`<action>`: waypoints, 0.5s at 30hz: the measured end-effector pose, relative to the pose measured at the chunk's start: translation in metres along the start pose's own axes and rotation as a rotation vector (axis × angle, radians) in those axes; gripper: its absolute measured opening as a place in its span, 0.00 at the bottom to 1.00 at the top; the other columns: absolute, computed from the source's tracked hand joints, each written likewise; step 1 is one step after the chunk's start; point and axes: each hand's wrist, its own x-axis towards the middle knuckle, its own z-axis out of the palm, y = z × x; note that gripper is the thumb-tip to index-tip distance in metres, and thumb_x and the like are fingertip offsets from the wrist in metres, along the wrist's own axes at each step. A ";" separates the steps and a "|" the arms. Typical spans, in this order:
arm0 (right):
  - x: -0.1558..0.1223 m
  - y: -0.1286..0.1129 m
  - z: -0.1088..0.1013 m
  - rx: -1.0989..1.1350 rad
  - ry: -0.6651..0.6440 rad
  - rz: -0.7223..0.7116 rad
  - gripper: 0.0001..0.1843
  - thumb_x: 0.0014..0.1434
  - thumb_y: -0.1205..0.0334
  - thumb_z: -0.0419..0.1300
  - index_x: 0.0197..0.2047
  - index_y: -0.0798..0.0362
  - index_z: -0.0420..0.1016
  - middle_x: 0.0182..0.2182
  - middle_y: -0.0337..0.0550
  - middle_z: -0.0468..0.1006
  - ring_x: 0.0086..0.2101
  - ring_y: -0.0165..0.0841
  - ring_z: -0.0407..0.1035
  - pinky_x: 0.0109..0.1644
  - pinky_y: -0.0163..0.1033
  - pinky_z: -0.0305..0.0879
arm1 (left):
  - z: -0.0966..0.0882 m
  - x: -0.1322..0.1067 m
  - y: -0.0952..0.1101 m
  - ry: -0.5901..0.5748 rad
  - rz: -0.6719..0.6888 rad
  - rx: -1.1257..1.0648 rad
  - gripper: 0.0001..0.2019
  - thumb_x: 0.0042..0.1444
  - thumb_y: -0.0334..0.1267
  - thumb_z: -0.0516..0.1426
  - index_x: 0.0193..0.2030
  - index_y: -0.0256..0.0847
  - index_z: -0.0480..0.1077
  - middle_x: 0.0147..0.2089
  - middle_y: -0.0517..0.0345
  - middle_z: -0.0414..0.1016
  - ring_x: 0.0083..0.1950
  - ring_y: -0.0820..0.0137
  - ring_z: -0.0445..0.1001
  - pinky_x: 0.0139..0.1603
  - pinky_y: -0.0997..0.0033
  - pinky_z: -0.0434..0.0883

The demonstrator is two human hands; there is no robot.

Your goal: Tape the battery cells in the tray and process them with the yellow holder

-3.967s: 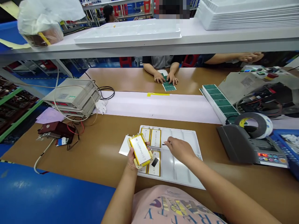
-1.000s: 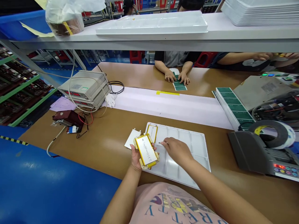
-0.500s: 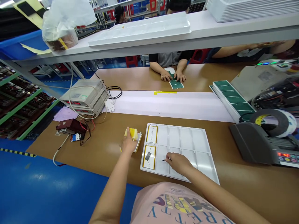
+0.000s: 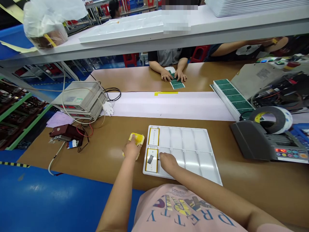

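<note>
Stacked grey bench power units [image 4: 79, 103] stand far left of the white plastic tray [image 4: 188, 135], with a white cotton glove [image 4: 108, 108] at their right end and a dark red pouch [image 4: 67, 130] trailing red and black wires below them on the brown bench [image 4: 96, 167]. Just left of the tray, the left hand [image 4: 131, 149] is closed around a yellow-edged pack [image 4: 138, 138], held low at the bench with most of it hidden by the fingers. Two yellow-framed pouch cells lie in the tray's left column, the upper cell [image 4: 154, 136] and the lower cell [image 4: 151, 160], which carries a small black mark. The right hand [image 4: 169, 162] lies over the tray's lower left with its fingers curled, just beside the lower cell; a tiny black tip shows there, too small to tell whether it is gripped. Beyond the tray, past a pale lilac strip [image 4: 169, 104], a co-worker's hands [image 4: 173, 75] rest on green strips [image 4: 177, 84]. Right of the tray sit a green-panelled rack [image 4: 231, 98] and a grey tape dispenser [image 4: 256, 140] carrying a tape roll [image 4: 272, 120].
</note>
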 end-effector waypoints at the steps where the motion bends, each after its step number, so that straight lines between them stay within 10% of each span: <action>1: 0.002 0.001 -0.001 0.036 0.000 0.021 0.17 0.54 0.62 0.42 0.42 0.55 0.65 0.40 0.44 0.66 0.39 0.20 0.61 0.40 0.24 0.51 | 0.001 -0.002 0.000 0.021 0.014 0.005 0.34 0.47 0.45 0.51 0.62 0.45 0.46 0.50 0.39 0.61 0.49 0.49 0.62 0.44 0.51 0.58; 10: 0.007 -0.020 0.012 0.354 -0.109 0.069 0.20 0.53 0.53 0.45 0.40 0.58 0.66 0.38 0.42 0.67 0.29 0.14 0.57 0.33 0.21 0.48 | -0.004 -0.012 0.005 0.157 0.044 0.097 0.25 0.48 0.44 0.52 0.54 0.44 0.60 0.42 0.44 0.67 0.45 0.55 0.65 0.49 0.52 0.56; 15: -0.003 -0.011 -0.022 0.542 -0.168 0.019 0.23 0.56 0.54 0.39 0.43 0.63 0.62 0.36 0.45 0.67 0.23 0.11 0.54 0.29 0.20 0.51 | -0.023 -0.028 -0.025 0.050 0.041 -0.905 0.34 0.43 0.45 0.58 0.59 0.50 0.52 0.44 0.52 0.66 0.45 0.64 0.66 0.48 0.61 0.62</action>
